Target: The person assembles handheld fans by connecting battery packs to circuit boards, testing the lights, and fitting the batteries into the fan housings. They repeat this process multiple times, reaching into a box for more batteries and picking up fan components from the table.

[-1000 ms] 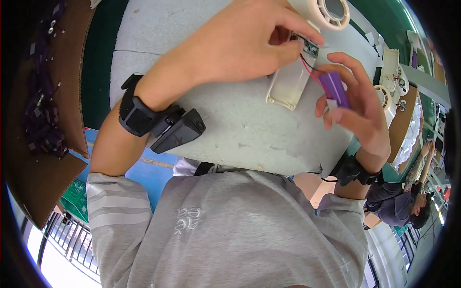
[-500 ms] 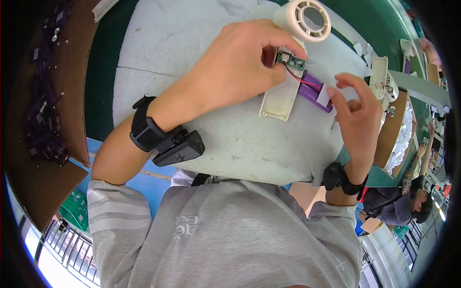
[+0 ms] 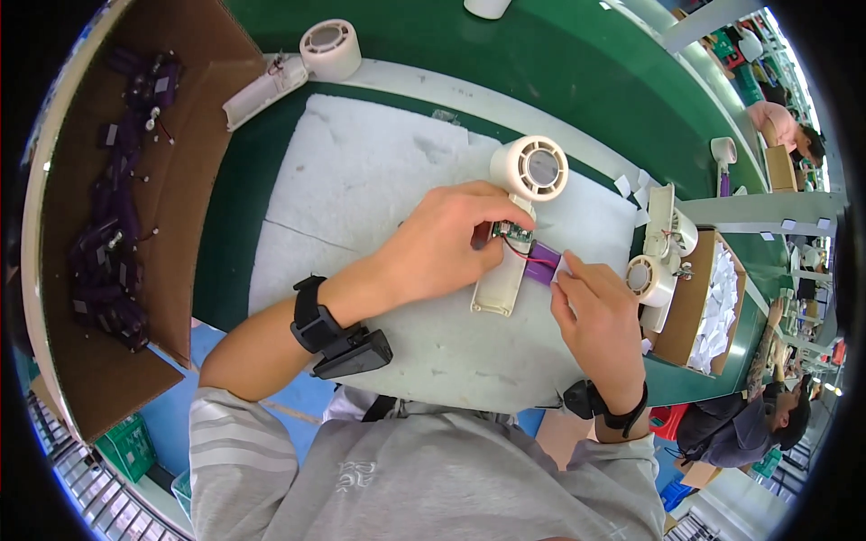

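A cream handheld fan (image 3: pixel 505 171) lies on the white foam mat (image 3: pixel 361 153), its handle shell (image 3: pixel 494 296) uncovered. My left hand (image 3: pixel 442 236) is closed on the handle just below the fan head, thumb and fingers about a small green circuit board (image 3: pixel 514 232). Red and black wires run from the board to a purple battery (image 3: pixel 541 261) lying beside the handle. My right hand (image 3: pixel 599 316) pinches the battery's outer end, where a white patch (image 3: pixel 561 269) shows by the fingertips. Part of the handle is hidden behind my left hand.
At left stands a cardboard box (image 3: pixel 212 90) holding several purple batteries (image 3: pixel 113 216). Another opened fan (image 3: pixel 329 50) lies beyond it. Opened fans (image 3: pixel 651 279) and a carton of white paper pieces (image 3: pixel 717 311) sit at right. Co-workers (image 3: pixel 749 424) are farther right.
My right hand has moved from beside the battery, fingers apart, to a pinch at its outer end. My left hand keeps its hold. The view has shifted, showing more of the bench.
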Demonstrator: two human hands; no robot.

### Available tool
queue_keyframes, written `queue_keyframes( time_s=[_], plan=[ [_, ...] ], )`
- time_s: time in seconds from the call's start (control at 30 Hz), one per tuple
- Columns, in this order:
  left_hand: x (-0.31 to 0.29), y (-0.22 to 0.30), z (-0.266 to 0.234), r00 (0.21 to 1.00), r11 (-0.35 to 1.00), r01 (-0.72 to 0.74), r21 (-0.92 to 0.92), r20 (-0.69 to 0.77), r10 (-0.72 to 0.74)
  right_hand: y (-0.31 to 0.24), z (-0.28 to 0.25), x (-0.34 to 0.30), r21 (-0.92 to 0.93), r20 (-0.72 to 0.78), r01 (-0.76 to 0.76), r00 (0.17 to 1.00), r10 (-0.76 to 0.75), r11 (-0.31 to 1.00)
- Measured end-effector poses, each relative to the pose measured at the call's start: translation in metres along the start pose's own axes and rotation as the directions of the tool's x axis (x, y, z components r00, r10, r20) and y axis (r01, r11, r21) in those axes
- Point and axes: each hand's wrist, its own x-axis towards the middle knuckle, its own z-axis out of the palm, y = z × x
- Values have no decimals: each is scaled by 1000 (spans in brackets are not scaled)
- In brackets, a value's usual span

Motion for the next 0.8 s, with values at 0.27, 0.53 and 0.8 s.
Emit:
queue_keyframes(
  time_s=[0.27, 0.53, 0.8],
  plan=[
    [6, 3, -1, 999, 1000, 9, 12, 45, -9, -4, 9, -1, -249, 90, 19, 996, 4, 968],
    [4, 2, -5, 997, 1000, 28, 7, 73, -28, 10, 8, 3, -78, 48, -65, 996, 69, 995],
    [4, 1, -4, 999, 1000, 5, -23, 41, -4, 7, 4, 1, 157, -51, -121, 990, 131, 980]
  ],
)
